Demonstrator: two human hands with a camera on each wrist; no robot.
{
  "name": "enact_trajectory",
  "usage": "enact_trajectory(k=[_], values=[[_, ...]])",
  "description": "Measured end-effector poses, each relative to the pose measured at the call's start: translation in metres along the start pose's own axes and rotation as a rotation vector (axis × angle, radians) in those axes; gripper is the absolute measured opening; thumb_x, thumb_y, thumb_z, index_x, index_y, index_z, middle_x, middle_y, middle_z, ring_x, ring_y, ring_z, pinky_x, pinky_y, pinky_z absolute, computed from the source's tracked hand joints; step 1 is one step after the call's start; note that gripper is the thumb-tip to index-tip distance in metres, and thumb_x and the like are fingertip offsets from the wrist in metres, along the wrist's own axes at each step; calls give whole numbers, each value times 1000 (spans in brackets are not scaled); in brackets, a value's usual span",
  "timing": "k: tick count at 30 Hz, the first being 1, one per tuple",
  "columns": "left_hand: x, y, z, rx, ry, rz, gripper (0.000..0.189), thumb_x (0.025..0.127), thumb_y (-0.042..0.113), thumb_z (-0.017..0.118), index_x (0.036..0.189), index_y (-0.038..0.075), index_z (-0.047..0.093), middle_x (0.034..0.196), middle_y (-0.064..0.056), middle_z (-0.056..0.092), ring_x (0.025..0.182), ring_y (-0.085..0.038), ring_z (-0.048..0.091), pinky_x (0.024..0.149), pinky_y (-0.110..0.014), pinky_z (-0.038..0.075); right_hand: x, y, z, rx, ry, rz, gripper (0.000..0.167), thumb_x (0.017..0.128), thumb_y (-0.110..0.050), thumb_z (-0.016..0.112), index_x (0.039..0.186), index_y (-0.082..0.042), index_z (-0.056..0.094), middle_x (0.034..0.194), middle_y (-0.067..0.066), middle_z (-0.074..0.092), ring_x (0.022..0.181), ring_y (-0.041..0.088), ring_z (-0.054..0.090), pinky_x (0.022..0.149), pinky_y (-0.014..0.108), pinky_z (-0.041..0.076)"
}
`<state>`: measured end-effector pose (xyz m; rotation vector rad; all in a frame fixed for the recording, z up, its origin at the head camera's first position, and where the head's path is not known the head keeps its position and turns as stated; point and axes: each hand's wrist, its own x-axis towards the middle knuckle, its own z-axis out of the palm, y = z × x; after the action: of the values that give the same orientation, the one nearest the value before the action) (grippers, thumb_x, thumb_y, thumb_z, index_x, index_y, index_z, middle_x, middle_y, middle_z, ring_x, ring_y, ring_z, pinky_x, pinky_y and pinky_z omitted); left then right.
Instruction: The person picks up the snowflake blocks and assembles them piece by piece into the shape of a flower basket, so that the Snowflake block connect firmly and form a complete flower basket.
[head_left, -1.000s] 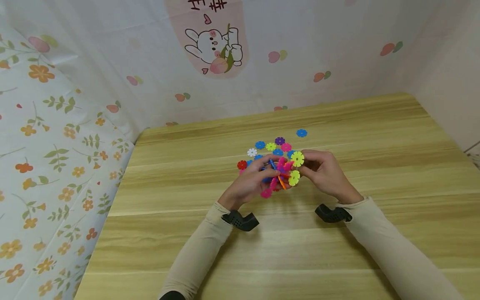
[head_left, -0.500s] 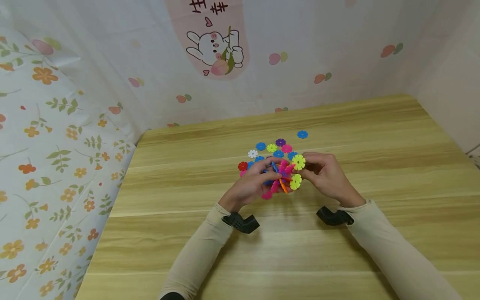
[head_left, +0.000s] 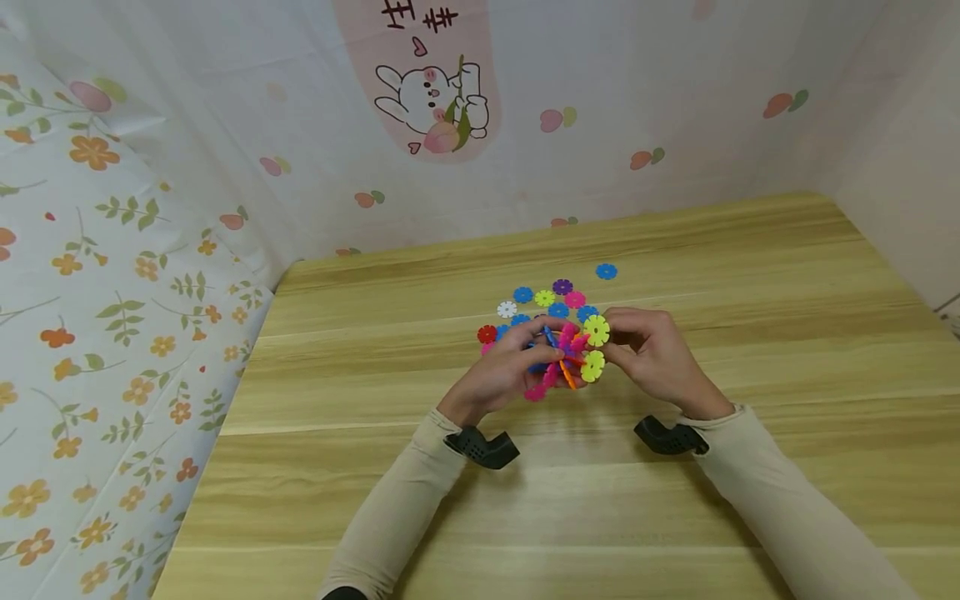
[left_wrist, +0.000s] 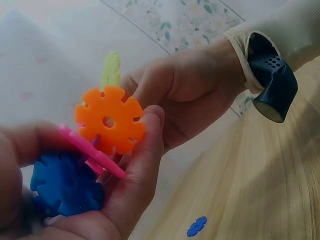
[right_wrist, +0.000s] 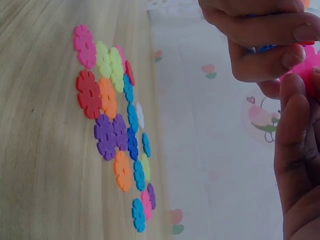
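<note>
My left hand (head_left: 495, 373) holds a cluster of interlocked plastic snowflake discs (head_left: 551, 373) above the table. Pink, blue, orange and purple pieces show in it. On the cluster's right side, two yellow snowflake discs (head_left: 592, 367) stand out. Fingertips of my right hand (head_left: 663, 360) pinch the edge of the upper yellow disc (head_left: 596, 331). From the left wrist, an orange disc (left_wrist: 110, 120) and a dark blue disc (left_wrist: 65, 182) appear near the left fingers. A pink disc (right_wrist: 311, 70) shows between the hands in the right wrist view. The inner joints are hidden by fingers.
Loose snowflake discs in several colours lie flat just beyond the hands, among them a white disc (head_left: 507, 309) and a red disc (right_wrist: 89, 94). One blue disc (head_left: 607, 272) lies apart, farther back. A printed cloth (head_left: 300, 125) hangs behind the wooden table (head_left: 337, 467).
The whole head view has shifted slightly, so everything sits a little lower. Both hands keep nearly the same hold, and the lower yellow disc sits marginally lower against the cluster.
</note>
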<state>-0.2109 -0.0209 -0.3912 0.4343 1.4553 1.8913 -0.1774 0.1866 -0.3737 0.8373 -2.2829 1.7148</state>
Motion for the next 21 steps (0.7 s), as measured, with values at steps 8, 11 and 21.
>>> enact_trajectory(k=[8, 11, 21], values=[[0, -1, 0, 30, -20, 2, 36, 96, 7, 48, 131, 6, 43, 97, -8, 49, 68, -16, 49, 54, -25, 41, -1, -2, -2, -12, -17, 1, 17, 80, 16, 61, 87, 2, 68, 88, 10, 65, 80, 15, 60, 72, 24, 52], [0, -1, 0, 38, -39, 4, 37, 96, 6, 47, 132, 4, 42, 94, -7, 47, 64, -15, 48, 54, -25, 40, -2, -1, -4, -11, -32, 10, 17, 80, 15, 62, 89, 2, 69, 91, 9, 65, 82, 16, 61, 71, 24, 53], [-3, 0, -5, 41, 0, 16, 36, 96, 2, 47, 131, 3, 41, 101, -11, 54, 79, -17, 56, 58, -25, 43, -10, 17, -12, 78, -4, 73, 19, 83, 12, 61, 85, -5, 67, 78, 14, 61, 67, 20, 60, 61, 28, 53]])
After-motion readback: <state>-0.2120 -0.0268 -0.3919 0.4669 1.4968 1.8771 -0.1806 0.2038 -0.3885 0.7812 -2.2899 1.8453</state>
